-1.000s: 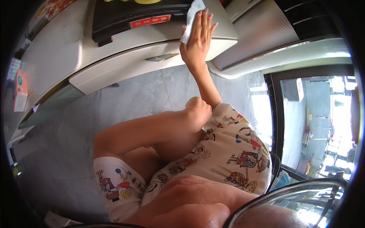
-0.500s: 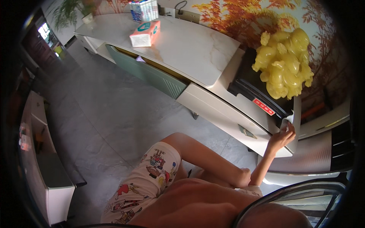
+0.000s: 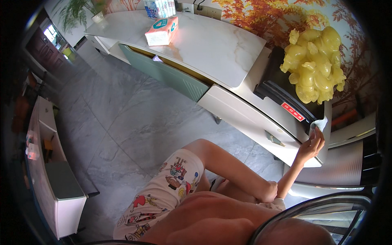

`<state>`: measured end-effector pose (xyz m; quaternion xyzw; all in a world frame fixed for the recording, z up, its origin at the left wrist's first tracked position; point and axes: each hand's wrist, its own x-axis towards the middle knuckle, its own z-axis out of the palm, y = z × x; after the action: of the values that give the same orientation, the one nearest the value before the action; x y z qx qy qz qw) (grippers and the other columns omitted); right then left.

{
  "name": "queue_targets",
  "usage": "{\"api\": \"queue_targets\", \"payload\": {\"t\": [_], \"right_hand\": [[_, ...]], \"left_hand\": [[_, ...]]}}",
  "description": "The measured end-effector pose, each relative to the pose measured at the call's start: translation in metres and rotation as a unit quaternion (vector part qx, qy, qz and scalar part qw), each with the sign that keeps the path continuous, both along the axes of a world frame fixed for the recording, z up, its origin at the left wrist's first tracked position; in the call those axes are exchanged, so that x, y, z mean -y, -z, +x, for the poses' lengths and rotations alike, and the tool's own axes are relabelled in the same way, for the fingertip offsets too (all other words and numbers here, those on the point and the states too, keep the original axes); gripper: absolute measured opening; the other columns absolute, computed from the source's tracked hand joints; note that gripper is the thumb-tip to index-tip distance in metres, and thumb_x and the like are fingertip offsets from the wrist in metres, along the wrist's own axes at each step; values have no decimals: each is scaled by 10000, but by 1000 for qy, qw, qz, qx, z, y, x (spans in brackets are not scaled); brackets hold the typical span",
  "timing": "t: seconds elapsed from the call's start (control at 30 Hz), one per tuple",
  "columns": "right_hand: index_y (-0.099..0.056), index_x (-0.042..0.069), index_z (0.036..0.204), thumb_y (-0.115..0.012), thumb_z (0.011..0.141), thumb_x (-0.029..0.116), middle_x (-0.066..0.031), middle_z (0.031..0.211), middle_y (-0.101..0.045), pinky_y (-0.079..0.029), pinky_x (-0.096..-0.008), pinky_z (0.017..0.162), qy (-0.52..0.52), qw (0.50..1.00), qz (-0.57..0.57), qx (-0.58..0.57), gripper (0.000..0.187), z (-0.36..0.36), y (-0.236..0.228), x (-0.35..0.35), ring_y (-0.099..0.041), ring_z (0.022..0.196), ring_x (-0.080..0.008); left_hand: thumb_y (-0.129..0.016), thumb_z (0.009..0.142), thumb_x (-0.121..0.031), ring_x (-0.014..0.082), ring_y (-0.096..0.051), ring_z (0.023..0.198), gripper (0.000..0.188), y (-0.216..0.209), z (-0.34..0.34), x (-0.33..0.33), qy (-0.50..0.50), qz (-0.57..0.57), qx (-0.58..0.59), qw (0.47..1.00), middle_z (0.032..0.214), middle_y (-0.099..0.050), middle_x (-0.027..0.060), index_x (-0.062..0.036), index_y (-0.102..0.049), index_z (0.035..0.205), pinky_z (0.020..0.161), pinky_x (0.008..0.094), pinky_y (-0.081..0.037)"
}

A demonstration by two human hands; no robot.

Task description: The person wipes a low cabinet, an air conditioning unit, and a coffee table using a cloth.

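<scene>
The right hand (image 3: 311, 146) pinches a white tissue (image 3: 321, 123) at six o'clock from the yellow statue (image 3: 313, 65), the left hand (image 3: 269, 191) curled up

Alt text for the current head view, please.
The right hand holds a white wipe by the corner of a black stand bearing a yellow sculpture on a white cabinet. The left hand is curled near the right arm.

Grey marbled floor tiles (image 3: 118, 114) stretching before me, an orange-leaved mural (image 3: 257, 17) covering the wall (image 3: 341, 16), a small window (image 3: 50, 34) glowing.
</scene>
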<state>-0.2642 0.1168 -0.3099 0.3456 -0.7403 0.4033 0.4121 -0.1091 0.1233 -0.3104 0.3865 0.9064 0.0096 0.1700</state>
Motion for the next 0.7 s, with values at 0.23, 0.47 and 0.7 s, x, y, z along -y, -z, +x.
{"api": "queue_targets", "payload": {"t": [0.23, 0.47, 0.7], "right_hand": [[-561, 55, 1001, -561, 681, -57, -85, 960, -541, -401, -342, 791, 10, 999, 38, -32, 339, 12, -1, 7, -512, 903, -248], [-613, 40, 907, -553, 654, -108, -110, 900, -567, -431, -330, 747, -39, 995, 55, -78, 300, 32, -21, 32, -541, 842, -249], [-589, 26, 917, -511, 603, 6, -111, 870, -568, -414, -352, 700, -156, 975, 105, -118, 324, 44, -34, 73, -535, 797, -257]], "left_hand": [[-610, 652, -240, 159, -587, 760, 175, -12, 3, 1, 7, -5, 16, 1000, 796, -622, 17, -122, -645, 777, 563, 292, -467], [-593, 653, -233, 170, -587, 749, 154, -5, 8, -20, -32, 27, 8, 999, 783, -621, 18, -130, -648, 753, 559, 319, -460], [-571, 669, -222, 166, -566, 644, 114, -35, 25, -30, -44, -7, 8, 999, 728, -605, 0, -129, -632, 696, 478, 311, -409]]}}
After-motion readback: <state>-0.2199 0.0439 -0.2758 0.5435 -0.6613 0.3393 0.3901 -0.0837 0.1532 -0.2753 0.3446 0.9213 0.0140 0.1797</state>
